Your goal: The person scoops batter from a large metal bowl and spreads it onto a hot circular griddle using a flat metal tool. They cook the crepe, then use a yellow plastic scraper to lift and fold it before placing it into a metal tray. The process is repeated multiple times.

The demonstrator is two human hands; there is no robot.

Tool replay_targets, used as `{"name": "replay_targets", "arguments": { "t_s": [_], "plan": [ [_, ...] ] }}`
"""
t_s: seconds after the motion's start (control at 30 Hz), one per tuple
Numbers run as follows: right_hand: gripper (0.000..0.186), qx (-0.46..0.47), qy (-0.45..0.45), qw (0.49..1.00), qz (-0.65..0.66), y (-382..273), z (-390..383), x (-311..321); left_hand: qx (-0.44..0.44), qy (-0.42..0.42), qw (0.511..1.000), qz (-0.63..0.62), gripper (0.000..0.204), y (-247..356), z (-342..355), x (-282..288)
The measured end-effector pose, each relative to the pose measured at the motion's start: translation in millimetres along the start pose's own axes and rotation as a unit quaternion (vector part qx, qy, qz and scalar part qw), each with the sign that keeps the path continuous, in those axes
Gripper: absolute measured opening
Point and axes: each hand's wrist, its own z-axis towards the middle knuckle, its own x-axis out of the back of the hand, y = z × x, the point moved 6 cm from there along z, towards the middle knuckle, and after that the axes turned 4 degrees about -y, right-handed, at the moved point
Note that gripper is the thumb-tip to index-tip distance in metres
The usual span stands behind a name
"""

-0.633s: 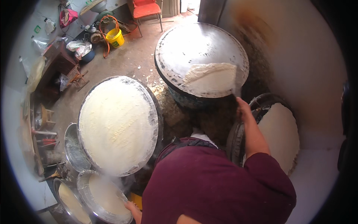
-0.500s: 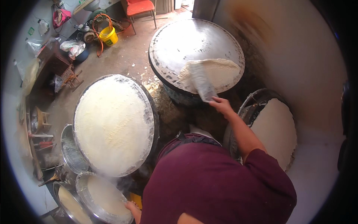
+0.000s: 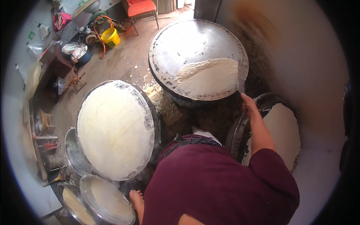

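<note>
1. The right hand point(image 3: 249, 107) reaches forward to the near right rim of the far round dark metal griddle point(image 3: 187, 41), closed around a thin flat scraper blade point(image 3: 240, 83) that stands against the edge of the batter.
2. On that griddle, a pale half-spread sheet of batter point(image 3: 208, 77) covers only the near right part; the rest of the plate is bare grey metal.
3. The left hand point(image 3: 137, 200) is low at the bottom edge, beside the rim of a round metal basin of white batter point(image 3: 107, 198); I cannot tell whether it is clenched or slack.
4. The near round griddle point(image 3: 153, 116), to the left, is fully covered by a cream-coloured thin pancake point(image 3: 114, 129).
5. To the right, a stack of finished pale pancakes point(image 3: 283, 131) lies in a round dark tray point(image 3: 234, 135), just beside the right forearm.
6. Far off on the floor stand a yellow plastic bucket point(image 3: 110, 36) with an orange hose point(image 3: 100, 28), and a red chair point(image 3: 141, 7).
7. On the left wall sits a small green square label point(image 3: 32, 35); crumpled white plastic bags point(image 3: 74, 48) lie below it.
</note>
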Motion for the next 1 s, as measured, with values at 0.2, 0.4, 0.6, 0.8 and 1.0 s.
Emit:
{"name": "replay_targets", "arguments": {
  "t_s": [0.2,0.4,0.6,0.8,1.0],
  "plan": [
    [0.055,0.303,-0.116,0.862,-0.389,-23,-57,-156,-0.102,-0.138,0.978,0.120,0.020,18,25,-96],
    [0.056,0.289,0.088,0.762,-0.572,-69,-39,-80,-0.105,-0.079,0.991,0.014,0.020,89,-11,-80],
    [0.062,0.056,0.069,0.995,-0.037,-30,17,19,-0.104,-0.043,0.994,-0.011,0.020,104,-22,-64],
    [0.053,0.165,-0.158,0.948,-0.223,-25,-17,-134,-0.073,-0.041,0.996,-0.001,0.020,80,-13,-72],
    [0.054,0.344,0.009,0.729,-0.591,-80,-29,-139,-0.052,-0.043,0.998,0.007,0.020,60,-4,-76]
  ]
}}
